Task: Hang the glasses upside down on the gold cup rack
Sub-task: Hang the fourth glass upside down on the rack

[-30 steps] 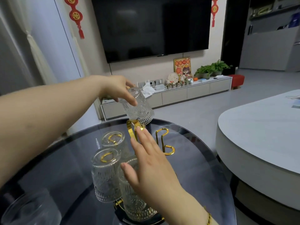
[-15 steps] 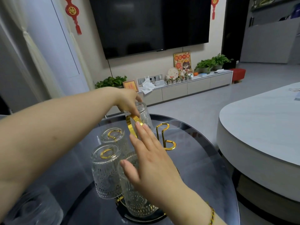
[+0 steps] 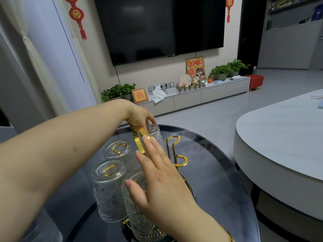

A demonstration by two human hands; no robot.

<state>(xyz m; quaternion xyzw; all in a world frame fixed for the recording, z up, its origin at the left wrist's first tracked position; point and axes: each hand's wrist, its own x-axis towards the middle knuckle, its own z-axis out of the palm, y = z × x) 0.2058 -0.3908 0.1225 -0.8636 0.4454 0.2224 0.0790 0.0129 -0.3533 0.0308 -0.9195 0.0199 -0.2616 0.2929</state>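
Note:
The gold cup rack [image 3: 176, 151] stands on a dark round glass table [image 3: 218, 180]. Three ribbed clear glasses hang upside down on it: one at the back left [image 3: 117, 148], one at the front left [image 3: 109, 187], one at the front [image 3: 141, 222] partly behind my right hand. My left hand [image 3: 139, 116] grips the base of a fourth upside-down glass [image 3: 155, 135] over a far prong. My right hand [image 3: 162, 182] hovers flat with fingers spread, fingertips touching the rack's gold handle [image 3: 139, 137]. One gold prong at the right is bare.
Another clear glass [image 3: 40, 229] sits at the table's near left edge, blurred. A grey-white oval table [image 3: 283, 142] stands close on the right. Beyond lie open floor, a low TV cabinet [image 3: 192, 98] and a wall-mounted TV.
My left hand has lowered the fourth glass from above the rack down onto a far prong. My right hand has stayed by the handle. The camera has tilted down a little.

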